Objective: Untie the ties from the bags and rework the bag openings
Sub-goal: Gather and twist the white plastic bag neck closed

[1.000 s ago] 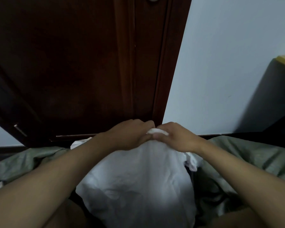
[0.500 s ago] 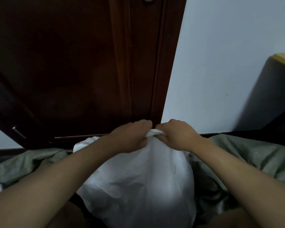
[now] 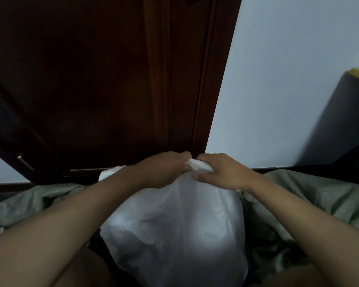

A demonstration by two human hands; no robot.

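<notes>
The picture is dim and soft. The brightest part is the white bag (image 3: 174, 228), pale and slightly washed in its lower middle. Above the bag, the dark door (image 3: 91, 79) loses detail in shadow. Straight lines bend near the edges.

Both forearms are bare from the lower frame edges up to the wrists, with no sleeve, watch or band showing on either. The left hand (image 3: 164, 170) and right hand (image 3: 222, 172) are bare too, with no glove or ring to be seen. At the bottom edge bare parts of both legs show, the left knee (image 3: 85, 270) and the right knee (image 3: 298, 276), with no clothing visible on them; the dim light leaves finer detail unclear.
</notes>
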